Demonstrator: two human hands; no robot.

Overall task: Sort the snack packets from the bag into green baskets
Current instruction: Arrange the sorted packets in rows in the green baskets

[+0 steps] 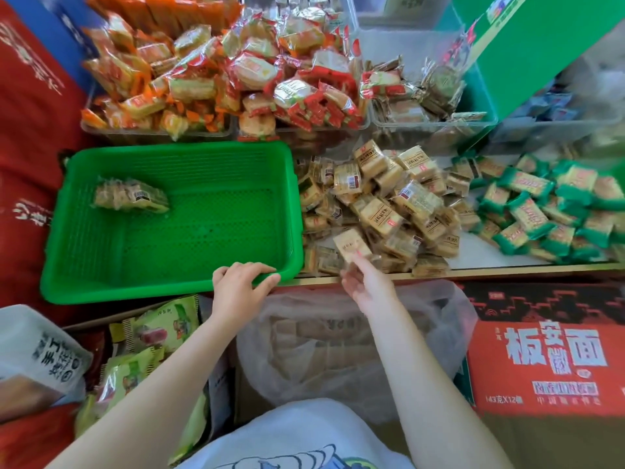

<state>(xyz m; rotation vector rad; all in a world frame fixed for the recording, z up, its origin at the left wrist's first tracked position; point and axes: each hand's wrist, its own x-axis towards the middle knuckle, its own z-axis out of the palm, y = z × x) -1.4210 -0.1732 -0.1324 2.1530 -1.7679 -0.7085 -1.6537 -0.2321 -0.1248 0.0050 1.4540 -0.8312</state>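
- Green basket (216, 211): I log it left of centre, sitting on red cloth (30, 137); one clear-wrapped tan packet (132, 196) lies in its far left part, the rest of its floor bare.
- Left hand (241, 282): I see it resting on the basket's near rim, fingers curled over the edge and gripping it.
- Right hand (365, 282): I see it raised at the near edge of the tan pile, thumb and fingers pinching one tan pack (351, 248) by its near end.
- Tan pile (382, 204): loose packets with brown print, heaped just right of the basket on a pale shelf (480, 255).
- Green-wrapped packets (548, 211): a second heap, right of the tan pile, touching it.
- Clear bins: far row; orange-wrapped snacks (145, 72) at left, red-wrapped ones (297, 82) in the middle, brownish ones (419, 93) at right.
- Bag (338, 343): clear plastic, open, between my forearms below the shelf edge; tan packets show dimly through it.
- Red carton (548, 353): right of the bag, large white characters on it.
- Green pouches (148, 336): stacked left of the bag.
- Green box (541, 45): top right, tilted.
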